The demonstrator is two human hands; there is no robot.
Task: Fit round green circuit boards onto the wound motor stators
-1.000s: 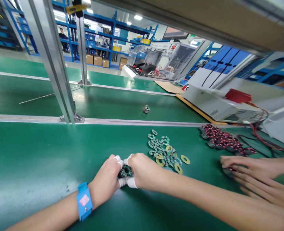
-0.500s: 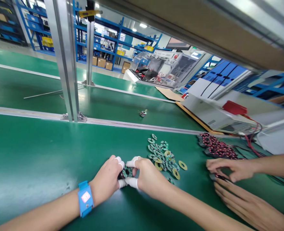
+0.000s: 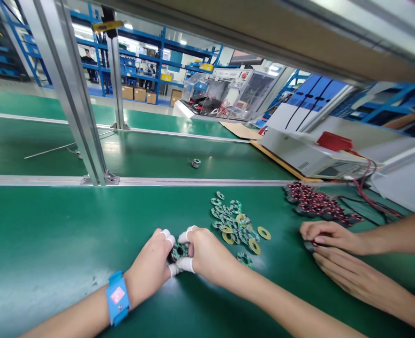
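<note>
1. The left hand (image 3: pixel 150 259) is pinching one side of a small round part (image 3: pixel 176 254) with a green top.
2. The right hand (image 3: pixel 207 251) is pinching the other side.
3. The small round part is sitting between both hands, over the green table (image 3: pixel 70 225).
4. Green rings (image 3: pixel 225 218) and yellow rings (image 3: pixel 260 231) are lying just past the right hand.

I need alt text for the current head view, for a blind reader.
The left hand and right hand, in white finger covers, hold a round green-topped part at a green workbench, beside scattered green and yellow rings. At right, another person's hands hold a dark part.
</note>
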